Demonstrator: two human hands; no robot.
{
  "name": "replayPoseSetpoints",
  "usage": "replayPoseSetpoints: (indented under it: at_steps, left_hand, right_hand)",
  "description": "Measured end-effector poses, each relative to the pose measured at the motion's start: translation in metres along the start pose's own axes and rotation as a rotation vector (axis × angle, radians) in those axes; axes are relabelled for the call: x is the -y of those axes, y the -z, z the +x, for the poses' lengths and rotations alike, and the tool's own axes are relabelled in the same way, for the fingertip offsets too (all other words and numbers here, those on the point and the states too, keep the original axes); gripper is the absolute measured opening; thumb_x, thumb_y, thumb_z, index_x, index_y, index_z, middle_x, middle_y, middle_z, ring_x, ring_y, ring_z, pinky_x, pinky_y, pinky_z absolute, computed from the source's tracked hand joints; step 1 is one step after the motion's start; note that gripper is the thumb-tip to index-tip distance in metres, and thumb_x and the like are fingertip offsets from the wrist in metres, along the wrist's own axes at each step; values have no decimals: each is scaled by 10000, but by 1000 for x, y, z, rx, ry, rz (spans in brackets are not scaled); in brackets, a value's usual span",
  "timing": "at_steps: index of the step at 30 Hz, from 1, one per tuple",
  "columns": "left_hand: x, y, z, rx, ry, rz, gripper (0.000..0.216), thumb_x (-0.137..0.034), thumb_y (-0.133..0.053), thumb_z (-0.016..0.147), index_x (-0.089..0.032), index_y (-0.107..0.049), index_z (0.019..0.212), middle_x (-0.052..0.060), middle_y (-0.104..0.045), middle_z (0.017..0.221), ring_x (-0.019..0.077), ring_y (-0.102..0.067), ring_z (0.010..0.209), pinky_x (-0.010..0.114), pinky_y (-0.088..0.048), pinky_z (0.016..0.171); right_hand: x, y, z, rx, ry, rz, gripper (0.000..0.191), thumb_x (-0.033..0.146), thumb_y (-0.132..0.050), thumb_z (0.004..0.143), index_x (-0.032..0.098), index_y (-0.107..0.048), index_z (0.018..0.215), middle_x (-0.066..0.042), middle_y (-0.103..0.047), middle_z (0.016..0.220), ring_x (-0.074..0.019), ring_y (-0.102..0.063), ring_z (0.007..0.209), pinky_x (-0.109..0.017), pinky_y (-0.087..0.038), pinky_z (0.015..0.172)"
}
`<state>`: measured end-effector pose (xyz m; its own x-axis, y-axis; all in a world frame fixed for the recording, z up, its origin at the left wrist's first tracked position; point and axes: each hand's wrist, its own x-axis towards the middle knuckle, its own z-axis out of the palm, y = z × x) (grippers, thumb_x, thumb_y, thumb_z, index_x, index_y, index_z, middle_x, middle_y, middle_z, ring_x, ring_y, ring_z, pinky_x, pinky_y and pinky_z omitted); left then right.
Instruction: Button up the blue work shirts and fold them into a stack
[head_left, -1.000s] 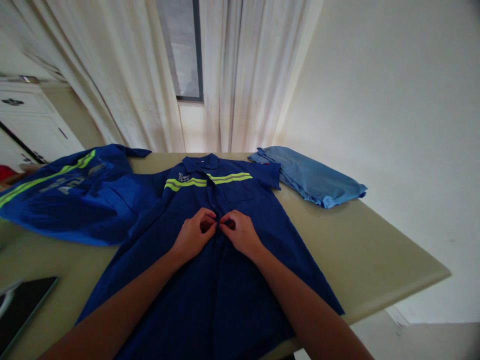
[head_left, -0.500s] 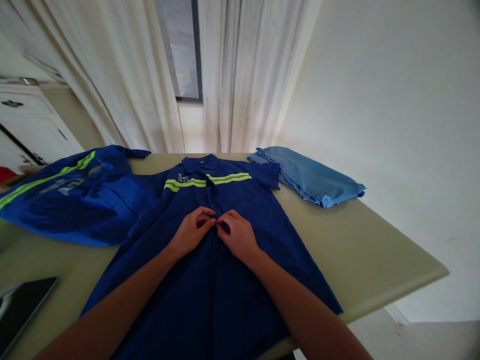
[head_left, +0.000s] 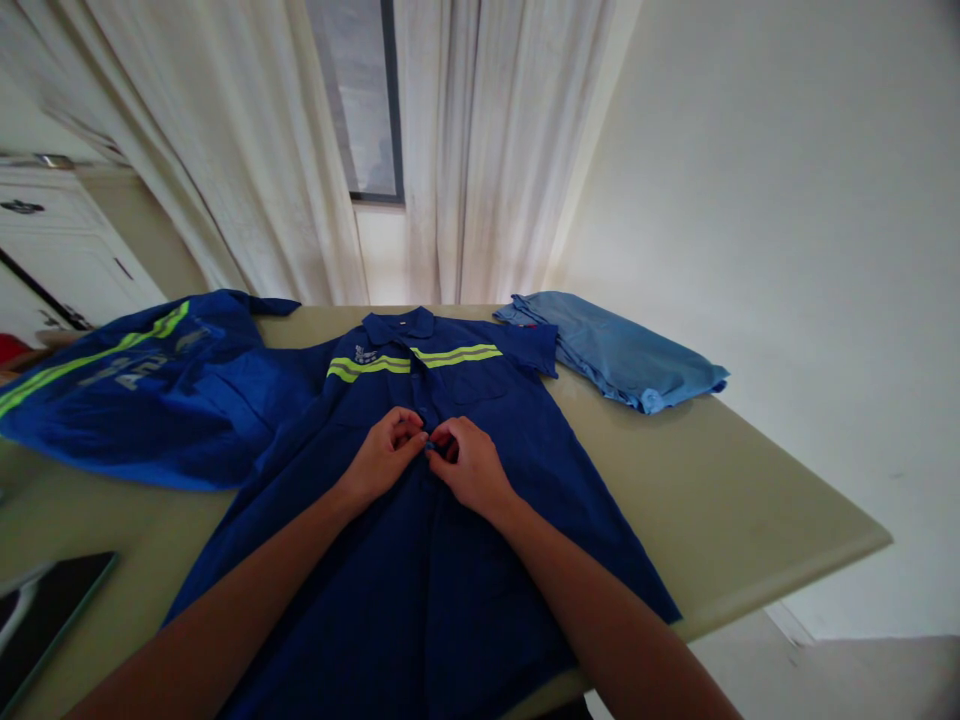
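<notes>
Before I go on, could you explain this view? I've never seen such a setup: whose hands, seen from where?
There is no machine: these are a person's bare hands, seen from one camera worn on their head, looking forward and down. The left hand and right hand both pinch cloth at the front opening of a dark blue shirt; the exact bit gripped is too small to tell. The shirt lies spread on a table, collar away from the person. Left of it lies another blue garment; at the far right, a light blue garment.
</notes>
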<state>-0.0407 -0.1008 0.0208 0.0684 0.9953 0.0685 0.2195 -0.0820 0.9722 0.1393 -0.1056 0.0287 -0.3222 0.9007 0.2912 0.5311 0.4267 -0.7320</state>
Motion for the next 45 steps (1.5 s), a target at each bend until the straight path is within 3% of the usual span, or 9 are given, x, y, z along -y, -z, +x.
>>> replayPoseSetpoints:
  at_steps: [7, 14, 17, 21, 26, 31, 35, 39, 45]
  left_hand:
    - [6, 5, 2, -5, 37, 37, 390, -473, -665, 834, -216, -503, 1078, 16, -713, 848, 193, -682, 749, 311, -503, 683]
    - [5, -10, 1, -39, -325, 876, 280, -312, -409, 1030, -202, -657, 1099, 117, -689, 1181, 271, -622, 1094, 419, -479, 959]
    - [1, -12, -5, -73, -301, 1014, 293, -185, -416, 1002, -197, -640, 1191, 124, -681, 1213, 268, -618, 1126, 395, -485, 959]
    - [-5, -3, -21, -206, -332, 1017, 481, -51, -377, 952, -214, -551, 1370, 114, -645, 1266, 219, -616, 1172, 320, -497, 946]
    - [-17, 0, -43, -77, -172, 1107, 399, -35, -417, 917, -241, -666, 1150, 90, -669, 1193, 232, -659, 1069, 342, -518, 865]
    - [-21, -24, -99, -149, -107, 1094, 372, -170, -420, 990, -175, -615, 1307, 154, -649, 1286, 282, -631, 1148, 411, -497, 970]
    - [-22, -38, -142, -141, -260, 1045, 343, -307, -429, 1034, -202, -672, 1251, 121, -649, 1323, 275, -582, 1212, 404, -455, 1042]
    - [-24, -37, -145, -81, -316, 989, 324, -339, -437, 1034, -212, -735, 1044, 96, -698, 1091, 248, -625, 1047, 392, -472, 983]
    - [-20, -33, -144, -30, -284, 828, 189, -364, -581, 956, -233, -694, 1033, 50, -691, 953, 220, -644, 887, 361, -501, 846]
  right_hand:
    - [-9, -1, 4, 80, 231, -120, 162, 186, -600, 969, 259, -665, 1099, -22, -631, 1118, -144, -620, 897, -253, -468, 798]
    - [-26, 6, 23, -177, 92, -15, 266, 109, -556, 893, 193, -628, 1135, -12, -623, 955, -143, -578, 767, -273, -475, 779]
    - [-5, 9, 2, -41, 165, -102, 126, 245, -637, 910, 205, -628, 1030, -14, -632, 947, -151, -587, 789, -278, -471, 780]
    - [33, 10, -48, 228, 127, -393, 310, 447, -763, 829, 215, -630, 986, -72, -669, 1001, -250, -640, 947, -324, -485, 760]
    - [48, 9, -89, 137, -122, -576, 225, 297, -650, 887, 176, -661, 1076, -161, -712, 1059, -290, -699, 892, -375, -504, 753]
    - [31, 11, -97, -62, -136, -271, 208, 245, -614, 889, 207, -734, 1055, -98, -762, 1028, -239, -705, 936, -330, -494, 856]
    - [17, 16, -91, -86, -135, -36, 212, 232, -600, 880, 200, -771, 1001, -67, -781, 987, -214, -699, 937, -299, -488, 886]
    - [11, 21, -84, -99, -111, 56, 266, 231, -527, 897, 183, -772, 988, -47, -776, 932, -191, -692, 861, -272, -497, 805]
    - [9, 24, -87, -123, -55, 135, 270, 320, -508, 910, 191, -742, 946, -4, -725, 811, -170, -650, 785, -249, -484, 732]
